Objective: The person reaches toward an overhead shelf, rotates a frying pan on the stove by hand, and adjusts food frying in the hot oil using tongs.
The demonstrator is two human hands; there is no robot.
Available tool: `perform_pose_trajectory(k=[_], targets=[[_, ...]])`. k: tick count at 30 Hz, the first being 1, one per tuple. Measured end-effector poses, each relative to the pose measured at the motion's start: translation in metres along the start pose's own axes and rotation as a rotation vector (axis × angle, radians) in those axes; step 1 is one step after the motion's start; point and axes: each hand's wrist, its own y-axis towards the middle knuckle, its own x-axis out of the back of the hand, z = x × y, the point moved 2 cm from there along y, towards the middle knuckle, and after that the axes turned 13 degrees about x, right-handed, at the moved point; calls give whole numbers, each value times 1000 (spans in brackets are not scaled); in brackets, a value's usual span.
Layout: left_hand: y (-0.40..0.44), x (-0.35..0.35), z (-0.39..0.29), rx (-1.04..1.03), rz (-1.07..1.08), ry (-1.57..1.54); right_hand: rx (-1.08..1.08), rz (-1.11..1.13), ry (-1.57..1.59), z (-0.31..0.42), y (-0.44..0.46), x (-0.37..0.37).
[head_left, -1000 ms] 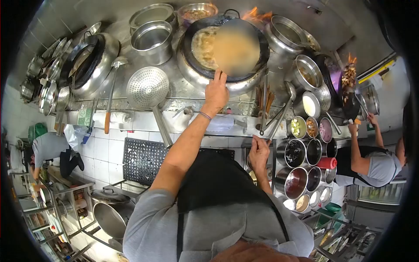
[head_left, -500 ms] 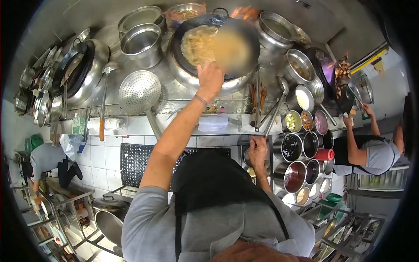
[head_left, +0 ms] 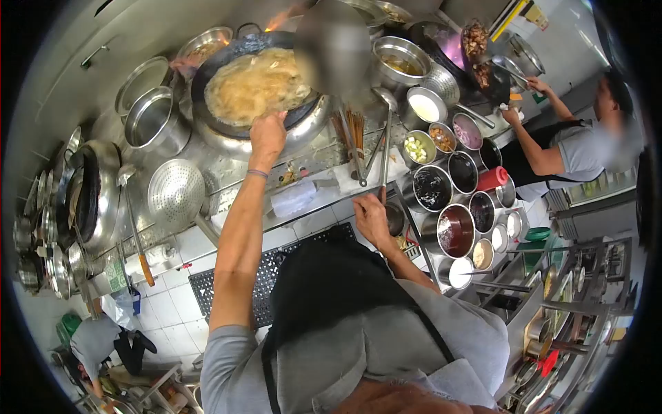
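Presently, my view is swinging right, so the food [head_left: 255, 86] is showing more fully, lying in one wok [head_left: 256, 44] at eleven o'clock. My two hands are working apart: the left hand [head_left: 267, 138] is bending its fingers at the wok's near rim, the right hand [head_left: 372, 219] is resting beside one ladle [head_left: 387, 141]; both grips are remaining unclear. Three chopped-ingredient tubs [head_left: 442, 137] are standing at one o'clock.

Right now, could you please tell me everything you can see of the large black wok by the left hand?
The black wok is wide and round, apparently metal, with a loop handle at its far edge. It sits in a rounded, shiny metal surround and holds a broad, golden, frothy-looking mass of food. The left hand is at its near rim; whether it touches the wok cannot be told. A blurred patch hides part of its right side.
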Motion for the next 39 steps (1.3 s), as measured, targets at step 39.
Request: perform_pose_trajectory(k=[39], targets=[[-1,-13,-2,47,11,78,43,261,132,10,-15,-29]])
